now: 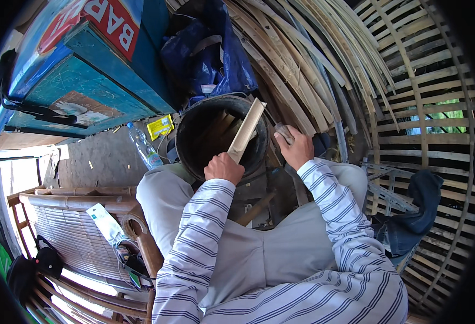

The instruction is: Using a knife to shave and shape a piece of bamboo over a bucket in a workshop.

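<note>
Head view shows, at the far right, a large stack of long, pale-brown bamboo strips (pixel 297 70); by my judgement, these are material still left to work. To its left stands a round black bucket (pixel 185 143), where some dim brown pieces (pixel 224 125) lie, so part of the work is perhaps done. Over the bucket's right side, a short, pale, trough-shaped bamboo piece (pixel 246 132) slants toward the far right. It looks already split lengthwise, but I cannot tell whether it is finished. The left hand (pixel 224 168) is closed around its near end. The right hand (pixel 298 148), apart from it, grips a small, rounded, grey-brown object (pixel 284 133), maybe a tool handle.
</note>
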Demonstrator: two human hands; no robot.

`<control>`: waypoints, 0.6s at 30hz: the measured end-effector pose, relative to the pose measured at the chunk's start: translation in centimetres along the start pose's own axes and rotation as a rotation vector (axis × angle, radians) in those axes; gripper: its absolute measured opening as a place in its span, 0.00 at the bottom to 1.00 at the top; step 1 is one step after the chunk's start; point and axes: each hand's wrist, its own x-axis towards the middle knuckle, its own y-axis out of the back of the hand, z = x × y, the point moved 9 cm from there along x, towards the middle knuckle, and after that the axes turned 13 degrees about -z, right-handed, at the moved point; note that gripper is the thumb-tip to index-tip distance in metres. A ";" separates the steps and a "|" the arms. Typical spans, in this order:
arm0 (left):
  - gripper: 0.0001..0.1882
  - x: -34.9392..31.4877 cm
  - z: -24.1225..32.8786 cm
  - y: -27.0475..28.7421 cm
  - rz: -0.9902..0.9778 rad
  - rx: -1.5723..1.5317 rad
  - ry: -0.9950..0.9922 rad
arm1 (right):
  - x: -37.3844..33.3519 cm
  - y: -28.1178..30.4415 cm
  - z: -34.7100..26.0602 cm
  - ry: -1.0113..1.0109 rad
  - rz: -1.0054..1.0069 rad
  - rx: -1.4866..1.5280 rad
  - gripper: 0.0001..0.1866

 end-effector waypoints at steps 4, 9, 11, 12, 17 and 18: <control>0.21 0.2 0.3 -0.3 -0.059 -0.013 0.000 | -3.2 -3.1 -4.4 0.318 -0.106 -0.078 0.22; 0.20 -0.4 0.7 -0.7 -0.008 0.023 -0.017 | -0.7 -3.1 -2.4 0.172 -0.096 -0.368 0.20; 0.20 -0.2 1.2 -0.7 0.037 0.052 -0.031 | 3.0 -1.8 0.3 -0.002 -0.112 -0.357 0.20; 0.20 0.0 1.3 -0.6 0.040 0.054 -0.038 | 3.8 -1.7 1.3 -0.060 -0.141 -0.334 0.20; 0.20 0.4 0.2 -0.7 0.003 0.041 0.000 | -0.4 -2.0 -4.1 0.262 0.010 -0.206 0.21; 0.20 0.2 0.6 -0.7 -0.006 0.040 -0.005 | -1.7 -2.4 -5.1 0.299 -0.053 -0.214 0.21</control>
